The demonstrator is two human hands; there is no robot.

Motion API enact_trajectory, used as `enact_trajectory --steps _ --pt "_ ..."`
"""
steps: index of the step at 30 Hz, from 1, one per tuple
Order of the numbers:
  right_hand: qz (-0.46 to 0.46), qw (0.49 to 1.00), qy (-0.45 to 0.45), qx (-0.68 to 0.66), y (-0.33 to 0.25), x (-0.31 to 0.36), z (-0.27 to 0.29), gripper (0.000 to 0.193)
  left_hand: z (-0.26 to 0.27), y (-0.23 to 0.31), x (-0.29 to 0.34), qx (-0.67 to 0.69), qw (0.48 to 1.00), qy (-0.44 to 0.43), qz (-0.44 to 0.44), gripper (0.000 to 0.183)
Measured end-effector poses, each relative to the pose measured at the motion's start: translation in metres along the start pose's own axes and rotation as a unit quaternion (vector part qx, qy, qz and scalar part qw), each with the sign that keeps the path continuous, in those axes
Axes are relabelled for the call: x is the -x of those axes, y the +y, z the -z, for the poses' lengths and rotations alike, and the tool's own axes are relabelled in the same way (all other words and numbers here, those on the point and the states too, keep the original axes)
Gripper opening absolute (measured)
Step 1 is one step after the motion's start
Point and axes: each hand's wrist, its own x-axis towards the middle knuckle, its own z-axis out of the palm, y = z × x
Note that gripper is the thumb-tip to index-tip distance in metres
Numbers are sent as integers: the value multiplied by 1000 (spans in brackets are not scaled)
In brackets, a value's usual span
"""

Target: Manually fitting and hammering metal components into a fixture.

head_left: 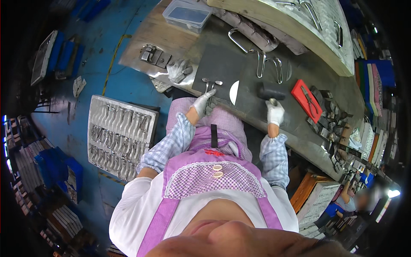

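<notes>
My gloved left hand (204, 104) is closed round a bent metal rod piece (212, 88), whose two flattened ends point away from me over a dark pad (222, 60) on the bench. To the right, my gloved right hand (275, 114) is closed at a mallet (271, 91) with a black cylindrical head, which is at the bench surface; its handle is mostly hidden by the fingers. A white half-round shape (234, 93) shows on the dark surface between both hands. Beyond the mallet lie shiny bent metal rods (260, 64).
Pliers (309, 100) rest on a red tray (299, 91) at right, by small metal blocks. A metal fixture (154, 56), a crumpled grey glove (179, 70) and a see-through box (187, 17) occupy the left bench. Trays of metal parts stand at lower left (122, 137) and far right (295, 25).
</notes>
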Motion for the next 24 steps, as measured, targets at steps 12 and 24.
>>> enact_trajectory --steps 12,24 --pt "256 954 -114 -109 -167 52 -28 36 20 -7 -23 145 974 -164 57 50" --pt "-92 965 -191 -152 -36 48 -2 39 -6 52 37 -488 858 116 -111 47"
